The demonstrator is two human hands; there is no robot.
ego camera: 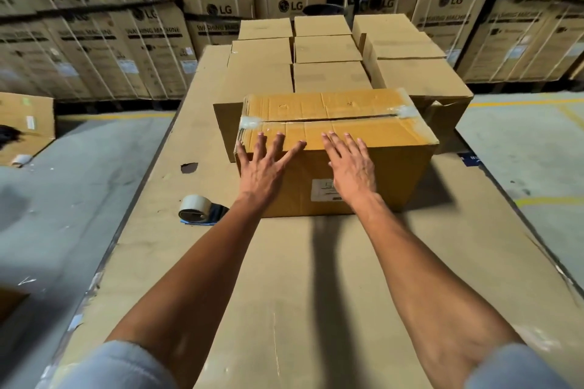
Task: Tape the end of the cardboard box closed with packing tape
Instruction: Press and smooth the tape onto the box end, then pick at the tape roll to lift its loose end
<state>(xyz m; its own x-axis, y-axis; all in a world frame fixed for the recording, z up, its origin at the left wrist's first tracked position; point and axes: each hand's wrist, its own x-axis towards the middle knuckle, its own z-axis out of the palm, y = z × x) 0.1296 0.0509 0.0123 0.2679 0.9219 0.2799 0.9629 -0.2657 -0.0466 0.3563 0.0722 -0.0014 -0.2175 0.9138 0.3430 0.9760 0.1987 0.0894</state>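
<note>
Resting flat on the box (373, 139) top near edge, left hand (262, 164) and right hand (350, 164), fingers spread wide, holding nothing; box on counter (284, 278), tape roll (196, 209) left of it.

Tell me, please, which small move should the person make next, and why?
Probably the left hand should reach back for the tape roll. Both hands lie open on the cardboard box, the right hand too; its top seam looks already taped, and the roll lies unheld on the cardboard surface.
</note>
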